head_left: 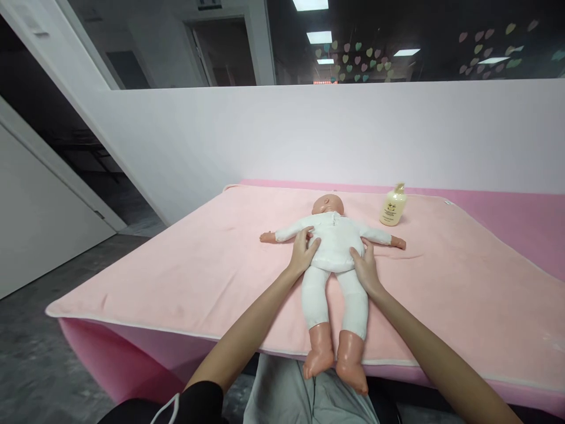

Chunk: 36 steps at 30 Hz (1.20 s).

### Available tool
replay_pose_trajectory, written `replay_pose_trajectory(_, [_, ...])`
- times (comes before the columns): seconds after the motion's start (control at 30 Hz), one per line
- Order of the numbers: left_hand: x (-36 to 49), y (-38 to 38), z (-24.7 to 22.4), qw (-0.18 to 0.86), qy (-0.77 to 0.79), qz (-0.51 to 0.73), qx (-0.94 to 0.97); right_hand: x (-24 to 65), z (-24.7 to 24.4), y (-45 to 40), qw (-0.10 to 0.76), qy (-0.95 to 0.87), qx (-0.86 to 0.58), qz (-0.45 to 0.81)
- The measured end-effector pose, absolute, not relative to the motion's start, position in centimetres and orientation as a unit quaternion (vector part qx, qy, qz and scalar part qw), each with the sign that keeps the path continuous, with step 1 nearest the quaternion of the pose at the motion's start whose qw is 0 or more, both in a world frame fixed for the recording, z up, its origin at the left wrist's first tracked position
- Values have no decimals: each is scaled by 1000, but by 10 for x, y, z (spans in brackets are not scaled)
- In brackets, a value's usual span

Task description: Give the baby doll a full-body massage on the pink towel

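A baby doll [334, 241] with a white cloth body lies on its back on a pink blanket [194, 259], arms spread wide. Its head points away from me, and its bare feet hang over the near edge. My left hand [303, 250] holds the left side of its torso, thumb on the front. On the opposite side, my right hand [365, 266] grips the waist in the same way, with some fingers partly hidden at the doll's side. Beyond the doll's outstretched right-hand arm stands a pale yellow pump bottle [392, 205], touched by neither hand.
Behind the table rises a white wall [309, 135] with dark glass above it, dotted with heart stickers [357, 59]. A pink cover [521, 227] shows under the blanket. At the left are a white door [48, 212] and grey floor [30, 353].
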<state>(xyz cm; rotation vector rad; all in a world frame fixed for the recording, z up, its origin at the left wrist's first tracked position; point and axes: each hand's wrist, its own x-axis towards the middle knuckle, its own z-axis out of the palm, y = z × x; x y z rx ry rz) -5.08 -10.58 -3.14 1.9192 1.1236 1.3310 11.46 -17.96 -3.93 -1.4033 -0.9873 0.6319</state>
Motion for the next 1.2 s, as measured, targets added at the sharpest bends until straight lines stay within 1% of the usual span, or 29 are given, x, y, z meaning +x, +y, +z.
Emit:
replay_pose_trajectory(0.07, [-50, -106, -33, 291, 390, 489, 724, 114, -40, -182, 614, -439, -608, 246])
replay_pose_trajectory(0.17, [-49, -105, -35, 310, 364, 476, 738, 115, -39, -184, 596, -462, -620, 216])
replay_pose_trajectory(0.3, [-49, -105, -37, 321, 370, 461, 740, 120, -37, -184, 561, -495, -623, 230])
replay_pose_trajectory(0.43, [-51, -108, -33, 295, 389, 459, 743, 126, -37, -181, 547, -504, -618, 254])
replay_pose_trajectory(0.63, [-54, -120, -17, 215, 368, 448, 786, 128, -36, -178, 543, -500, -621, 264])
replay_pose_trajectory(0.7, [-55, -125, -11, 222, 323, 435, 811, 128, -35, -177, 543, -503, -617, 265])
replay_pose_trajectory(0.77, [-56, -129, -6, 255, 277, 419, 826, 128, -35, -177, 541, -508, -614, 269])
replay_pose_trajectory(0.87, [-56, -132, -2, 285, 252, 377, 844, 130, -36, -176, 540, -508, -614, 272])
replay_pose_trajectory(0.93, [-55, -129, -3, 268, 243, 352, 863, 131, -38, -175, 542, -506, -615, 269])
replay_pose_trajectory(1.03, [-54, -123, -9, 236, 248, 362, 867, 130, -41, -174, 544, -503, -618, 263])
replay_pose_trajectory(1.13, [-52, -120, -15, 225, 274, 388, 851, 129, -43, -174, 538, -516, -630, 217])
replay_pose_trajectory(1.2, [-51, -119, -18, 233, 277, 399, 842, 129, -42, -175, 538, -538, -635, 132])
